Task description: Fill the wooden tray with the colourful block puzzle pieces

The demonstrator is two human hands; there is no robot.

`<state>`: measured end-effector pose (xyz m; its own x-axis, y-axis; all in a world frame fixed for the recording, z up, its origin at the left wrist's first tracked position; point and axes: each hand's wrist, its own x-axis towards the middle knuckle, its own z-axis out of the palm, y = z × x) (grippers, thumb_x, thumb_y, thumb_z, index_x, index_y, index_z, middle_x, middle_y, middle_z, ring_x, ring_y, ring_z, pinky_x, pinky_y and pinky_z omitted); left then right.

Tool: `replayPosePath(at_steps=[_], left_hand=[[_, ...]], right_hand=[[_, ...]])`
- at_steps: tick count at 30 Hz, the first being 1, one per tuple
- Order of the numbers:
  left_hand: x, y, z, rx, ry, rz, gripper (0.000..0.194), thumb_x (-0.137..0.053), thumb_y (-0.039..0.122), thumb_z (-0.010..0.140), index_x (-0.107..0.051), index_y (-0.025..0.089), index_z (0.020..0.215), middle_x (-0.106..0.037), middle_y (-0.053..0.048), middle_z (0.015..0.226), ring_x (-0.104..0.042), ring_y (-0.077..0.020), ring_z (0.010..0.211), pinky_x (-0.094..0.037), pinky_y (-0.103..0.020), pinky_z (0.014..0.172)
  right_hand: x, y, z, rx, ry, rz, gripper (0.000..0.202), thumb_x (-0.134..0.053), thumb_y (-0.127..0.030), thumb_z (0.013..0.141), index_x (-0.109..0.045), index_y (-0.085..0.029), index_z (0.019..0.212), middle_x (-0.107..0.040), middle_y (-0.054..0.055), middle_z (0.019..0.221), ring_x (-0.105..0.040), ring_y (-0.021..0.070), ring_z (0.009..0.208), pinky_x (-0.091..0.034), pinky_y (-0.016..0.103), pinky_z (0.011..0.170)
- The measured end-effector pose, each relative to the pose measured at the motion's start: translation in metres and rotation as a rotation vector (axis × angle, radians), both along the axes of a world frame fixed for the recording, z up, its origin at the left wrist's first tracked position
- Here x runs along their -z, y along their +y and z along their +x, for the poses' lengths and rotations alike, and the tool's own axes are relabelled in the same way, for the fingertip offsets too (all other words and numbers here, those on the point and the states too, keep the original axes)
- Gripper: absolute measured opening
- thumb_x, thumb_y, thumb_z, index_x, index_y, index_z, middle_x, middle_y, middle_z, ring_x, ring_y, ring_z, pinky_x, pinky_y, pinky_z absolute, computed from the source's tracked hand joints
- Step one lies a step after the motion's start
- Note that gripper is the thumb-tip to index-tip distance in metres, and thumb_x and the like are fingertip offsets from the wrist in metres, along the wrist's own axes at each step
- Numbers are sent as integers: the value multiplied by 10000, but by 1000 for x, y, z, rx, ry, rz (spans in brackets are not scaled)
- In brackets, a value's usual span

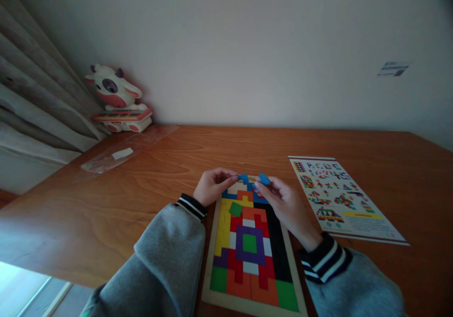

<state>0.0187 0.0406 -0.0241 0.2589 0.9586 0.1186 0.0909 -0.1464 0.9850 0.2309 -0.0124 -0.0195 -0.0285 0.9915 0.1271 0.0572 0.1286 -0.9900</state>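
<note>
A wooden puzzle board (208, 279) lies on the table, mostly filled with coloured block pieces. My left hand (214, 185) pinches a blue piece (243, 179) above the board's far edge. Between the fingers of my right hand (283, 204) is another blue piece (264, 179), tilted, close to the first. A loose green square (235, 209) rests askew on top of yellow and red pieces. Near the board's middle, a purple frame (239, 244) surrounds a green square (249, 243). Bare wood shows at the far end, partly hidden by my fingers.
A printed pattern sheet (339, 194) lies right of the board on the wooden table (148, 185). At the back left sit a cow toy with a keyboard (122, 114) and a clear plastic bag (106, 161). A curtain (38, 86) hangs at left; a wall stands behind.
</note>
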Motion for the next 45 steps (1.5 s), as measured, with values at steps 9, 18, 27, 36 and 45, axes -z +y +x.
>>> replayPosePath(at_steps=[9, 18, 27, 36, 45], left_hand=[[1, 13, -22, -7, 75, 19, 396, -695, 424, 816, -689, 145, 1098, -747, -76, 942, -711, -174, 818, -577, -302, 778], [5, 14, -24, -76, 151, 100, 369, -694, 461, 801, -690, 142, 985, -744, -75, 932, -695, -182, 824, -559, -295, 752], [12, 16, -20, -98, 118, 102, 354, -691, 450, 809, -693, 140, 980, -735, -67, 893, -677, -165, 760, -538, -263, 675], [14, 21, -22, -217, 3, 44, 396, -706, 488, 783, -697, 138, 969, -735, -62, 889, -668, -157, 754, -522, -249, 664], [17, 22, -21, -185, 15, 100, 351, -695, 456, 806, -705, 141, 958, -736, -75, 928, -671, -178, 810, -521, -281, 740]], right_hand=[[-1, 2, 4, 102, 17, -7, 429, -730, -495, 798, -614, -243, 1125, -716, 24, 870, -702, 192, 761, -583, 348, 724], [1, 4, 6, 127, -15, -17, 466, -762, -546, 743, -658, -216, 1056, -739, 63, 887, -729, 231, 758, -606, 381, 700], [-7, 33, -2, -27, -259, 57, 246, -718, -439, 793, -743, -247, 945, -768, 47, 858, -713, 240, 777, -550, 407, 755], [1, 56, -35, -159, -388, 99, 103, -696, -310, 823, -774, -263, 873, -784, 39, 846, -718, 225, 754, -541, 371, 722], [14, 53, -42, -99, -733, 268, 118, -669, -196, 869, -767, -204, 934, -691, 65, 886, -660, 192, 785, -511, 323, 729]])
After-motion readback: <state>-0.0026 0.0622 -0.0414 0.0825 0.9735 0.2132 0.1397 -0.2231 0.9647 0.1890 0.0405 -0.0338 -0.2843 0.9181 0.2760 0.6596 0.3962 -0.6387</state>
